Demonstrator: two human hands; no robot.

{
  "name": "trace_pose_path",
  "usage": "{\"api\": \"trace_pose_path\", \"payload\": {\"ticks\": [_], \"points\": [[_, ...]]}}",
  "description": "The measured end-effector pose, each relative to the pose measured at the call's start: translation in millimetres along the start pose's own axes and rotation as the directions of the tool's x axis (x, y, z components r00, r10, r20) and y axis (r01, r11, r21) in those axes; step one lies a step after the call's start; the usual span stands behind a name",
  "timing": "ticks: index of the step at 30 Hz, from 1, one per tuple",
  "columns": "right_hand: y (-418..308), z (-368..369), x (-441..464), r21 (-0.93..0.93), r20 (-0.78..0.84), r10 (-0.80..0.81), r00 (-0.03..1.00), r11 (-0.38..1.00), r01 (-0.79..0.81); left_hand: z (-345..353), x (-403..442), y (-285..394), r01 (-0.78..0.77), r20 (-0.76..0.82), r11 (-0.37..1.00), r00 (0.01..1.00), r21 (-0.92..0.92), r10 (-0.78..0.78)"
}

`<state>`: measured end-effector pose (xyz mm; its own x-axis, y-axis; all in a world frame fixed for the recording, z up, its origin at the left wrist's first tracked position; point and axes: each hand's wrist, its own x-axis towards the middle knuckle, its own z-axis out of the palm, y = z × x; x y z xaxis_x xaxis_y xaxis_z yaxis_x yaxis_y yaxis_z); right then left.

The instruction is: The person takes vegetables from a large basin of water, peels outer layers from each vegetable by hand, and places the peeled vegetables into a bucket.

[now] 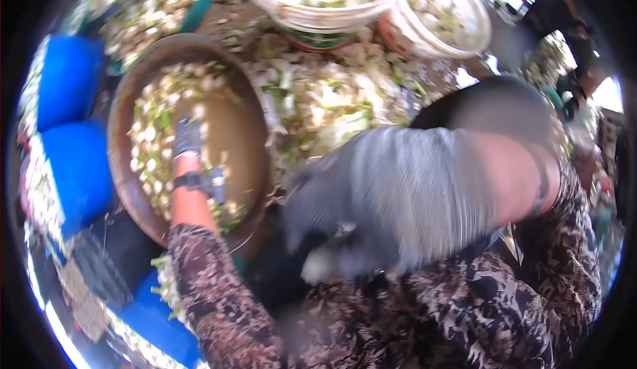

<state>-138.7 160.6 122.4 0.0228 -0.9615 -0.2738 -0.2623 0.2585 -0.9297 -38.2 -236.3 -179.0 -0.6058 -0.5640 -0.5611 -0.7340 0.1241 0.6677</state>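
Note:
My left hand (188, 137), in a dark glove with a band at the wrist, reaches into a wide brown basin (119, 143). Its fingers are too small and blurred to read. Pale, round vegetable pieces with green bits (154, 163) lie around it, beside cloudy brown water (232, 143). Close to the camera, my right hand (358, 203) wears a grey knitted glove and is smeared by motion. A pale blurred shape (322, 264) shows by its fingers; whether the hand holds it cannot be made out.
Two white buckets (325, 14) (474, 37) with pale pieces stand beyond the basin. Blue containers (76, 177) line the left side. Peelings (332, 97) litter the ground. A teal-rimmed container (199, 4) is at upper left. Part of another person (577, 37) shows at upper right.

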Motion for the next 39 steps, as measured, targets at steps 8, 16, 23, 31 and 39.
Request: {"api": "trace_pose_path", "payload": {"ticks": [8, 16, 23, 31, 39], "points": [[-5, -9, 14, -0.107, 0.195, -0.192, 0.962, 0.971, 0.216, 37, 42, -68, -0.451, 0.393, 0.370, 0.892, 0.812, 0.226], [10, -9, 28, -0.188, 0.151, -0.342, 0.927, 0.911, 0.367, 69, -39, -33, -0.349, 0.473, 0.795, 0.876, 0.496, 0.090], [123, 28, 71, 0.067, -0.402, -0.006, 0.915, 0.997, 0.036, 70, -135, 20, 0.111, 0.278, 0.535, 0.930, -0.838, 0.242], [115, 47, 56, -0.317, -0.654, -0.234, 0.719, 0.948, 0.020, 116, -252, 76, -0.290, -0.069, 0.657, 0.938, -0.696, 0.340], [94, 65, 30, -0.449, -0.638, -0.209, 0.741, 0.883, -0.137, 138, -302, 80, -0.448, -0.183, 0.730, 0.890, -0.516, 0.417]]}}
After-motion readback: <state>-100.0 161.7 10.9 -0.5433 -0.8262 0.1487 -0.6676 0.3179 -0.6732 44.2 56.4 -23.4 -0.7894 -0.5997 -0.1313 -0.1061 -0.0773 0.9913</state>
